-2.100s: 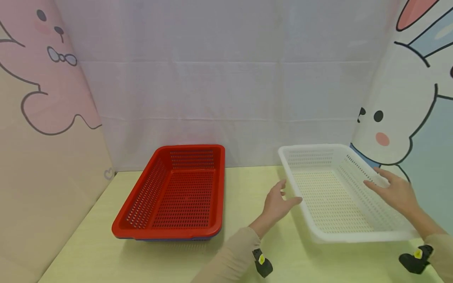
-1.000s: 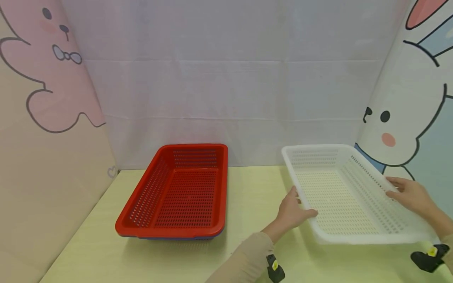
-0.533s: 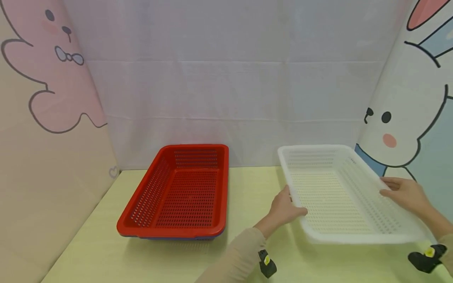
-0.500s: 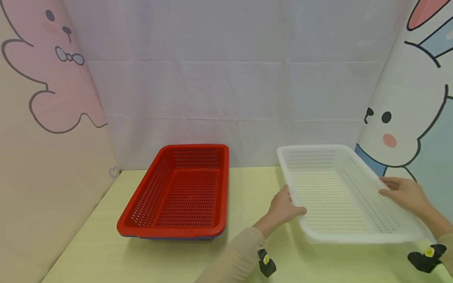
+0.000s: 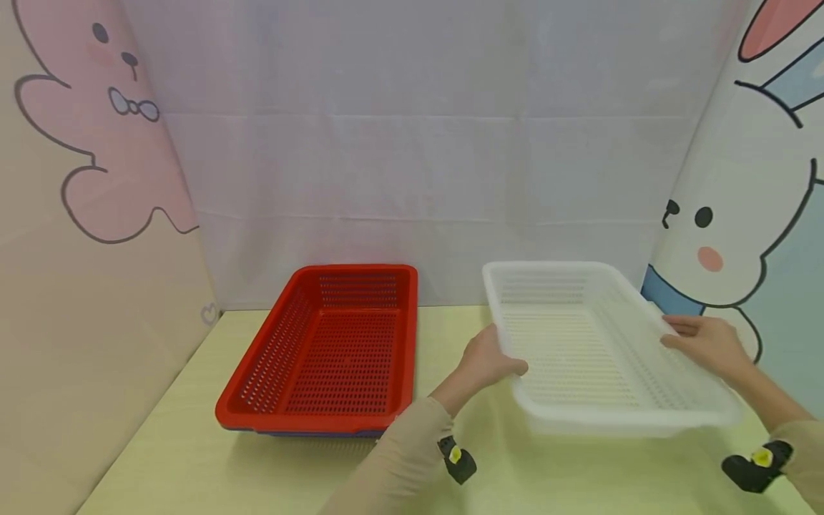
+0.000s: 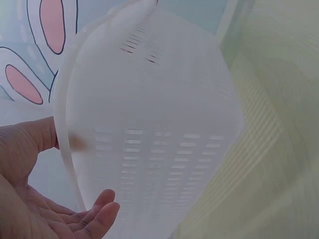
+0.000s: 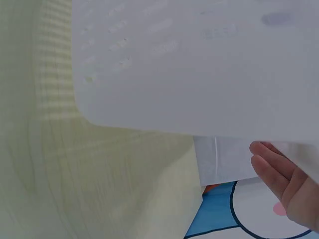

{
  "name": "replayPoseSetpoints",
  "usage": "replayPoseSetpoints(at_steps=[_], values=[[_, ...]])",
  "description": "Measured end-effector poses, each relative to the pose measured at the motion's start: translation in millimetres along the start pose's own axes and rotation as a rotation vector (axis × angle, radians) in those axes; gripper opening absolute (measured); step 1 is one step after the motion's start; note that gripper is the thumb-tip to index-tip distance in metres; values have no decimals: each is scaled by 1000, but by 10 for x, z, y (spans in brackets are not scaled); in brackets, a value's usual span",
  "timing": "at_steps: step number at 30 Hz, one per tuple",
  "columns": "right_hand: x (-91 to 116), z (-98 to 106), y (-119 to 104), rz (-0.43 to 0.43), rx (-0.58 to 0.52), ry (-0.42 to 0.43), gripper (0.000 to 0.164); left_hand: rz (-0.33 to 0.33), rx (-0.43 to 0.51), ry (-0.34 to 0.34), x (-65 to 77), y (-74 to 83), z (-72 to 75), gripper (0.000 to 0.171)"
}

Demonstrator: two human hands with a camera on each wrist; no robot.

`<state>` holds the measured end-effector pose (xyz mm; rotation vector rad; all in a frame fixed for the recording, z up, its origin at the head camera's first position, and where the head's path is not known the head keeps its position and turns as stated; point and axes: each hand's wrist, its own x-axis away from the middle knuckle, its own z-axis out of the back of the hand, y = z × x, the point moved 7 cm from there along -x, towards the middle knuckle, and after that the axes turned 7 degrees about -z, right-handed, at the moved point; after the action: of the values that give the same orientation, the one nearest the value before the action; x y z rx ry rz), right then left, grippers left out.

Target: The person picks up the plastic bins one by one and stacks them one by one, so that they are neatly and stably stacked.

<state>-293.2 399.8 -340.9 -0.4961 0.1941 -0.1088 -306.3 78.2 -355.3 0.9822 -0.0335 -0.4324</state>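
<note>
Since the white rectangular slotted plastic basket, held above the pale yellow surface right of the red rectangular plastic basket, looks light, slick and slightly flexible, its opposite long rims, where the left hand and right hand clamp their fingers, should serve best.

White basket; red basket

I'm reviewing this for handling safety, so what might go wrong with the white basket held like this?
The white basket could tip if one hand loses hold, since the left hand and right hand grip opposite sides.

The left sleeve overlaps the red basket's near corner in the head view, so it might brush that basket, though the gap is unclear.
</note>
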Motion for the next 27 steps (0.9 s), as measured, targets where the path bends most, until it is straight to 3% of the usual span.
replayPoseSetpoints(at_steps=[7, 14, 18, 27], values=[[14, -12, -264, 3, -50, 25, 50, -2, 51, -18, 88, 19, 301, 40], [53, -27, -546, 20, -118, 56, 46, 18, 22, -27, 195, 4, 589, 44], [80, -52, -695, 16, -187, 35, 46, 45, 69, -32, 261, -47, 750, 49], [109, -89, -1013, 1, -212, -21, 54, 82, 173, -26, 305, -240, 1087, 60]])
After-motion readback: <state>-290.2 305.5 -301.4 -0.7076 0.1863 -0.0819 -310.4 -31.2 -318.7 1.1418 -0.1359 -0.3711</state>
